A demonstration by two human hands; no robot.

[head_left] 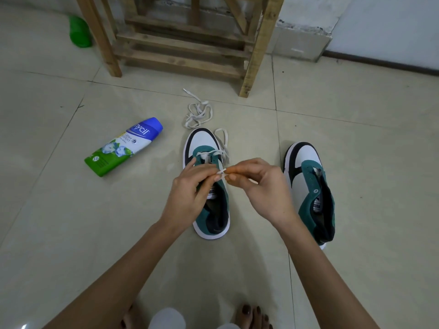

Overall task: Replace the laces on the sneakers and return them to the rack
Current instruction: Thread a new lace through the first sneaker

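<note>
Left hand (190,193) and right hand (259,186) meeting fingertip to fingertip above the near-centre sneaker (209,186). Both thumb-and-forefinger pairs pinched together on the tip of the white lace (219,153); other fingers loosely curled. Lace tip held just above the teal eyelet row, over the shoe's tongue. From the pinch, lace running far-ward to the front eyelets, crossing once there, with a slack loop spilling off the toe's right edge onto the tile floor (71,222).

Laced sneaker: flat on its sole, long axis running near-to-far, white toe pointing far toward the wooden rack (180,43), heel nearest the person.

Second sneaker (308,186): right of the first, well apart, no lace in its eyelets, toe also far-ward but tilted slightly left, heel near-right.

Spare lace (198,112): loose tangle on the floor just beyond the laced shoe's toe, between shoe and rack.

Powder bottle (123,146): lying on its side to the left, blue cap far-right.

Green object (79,32): far left beside the rack leg, blurred.
</note>
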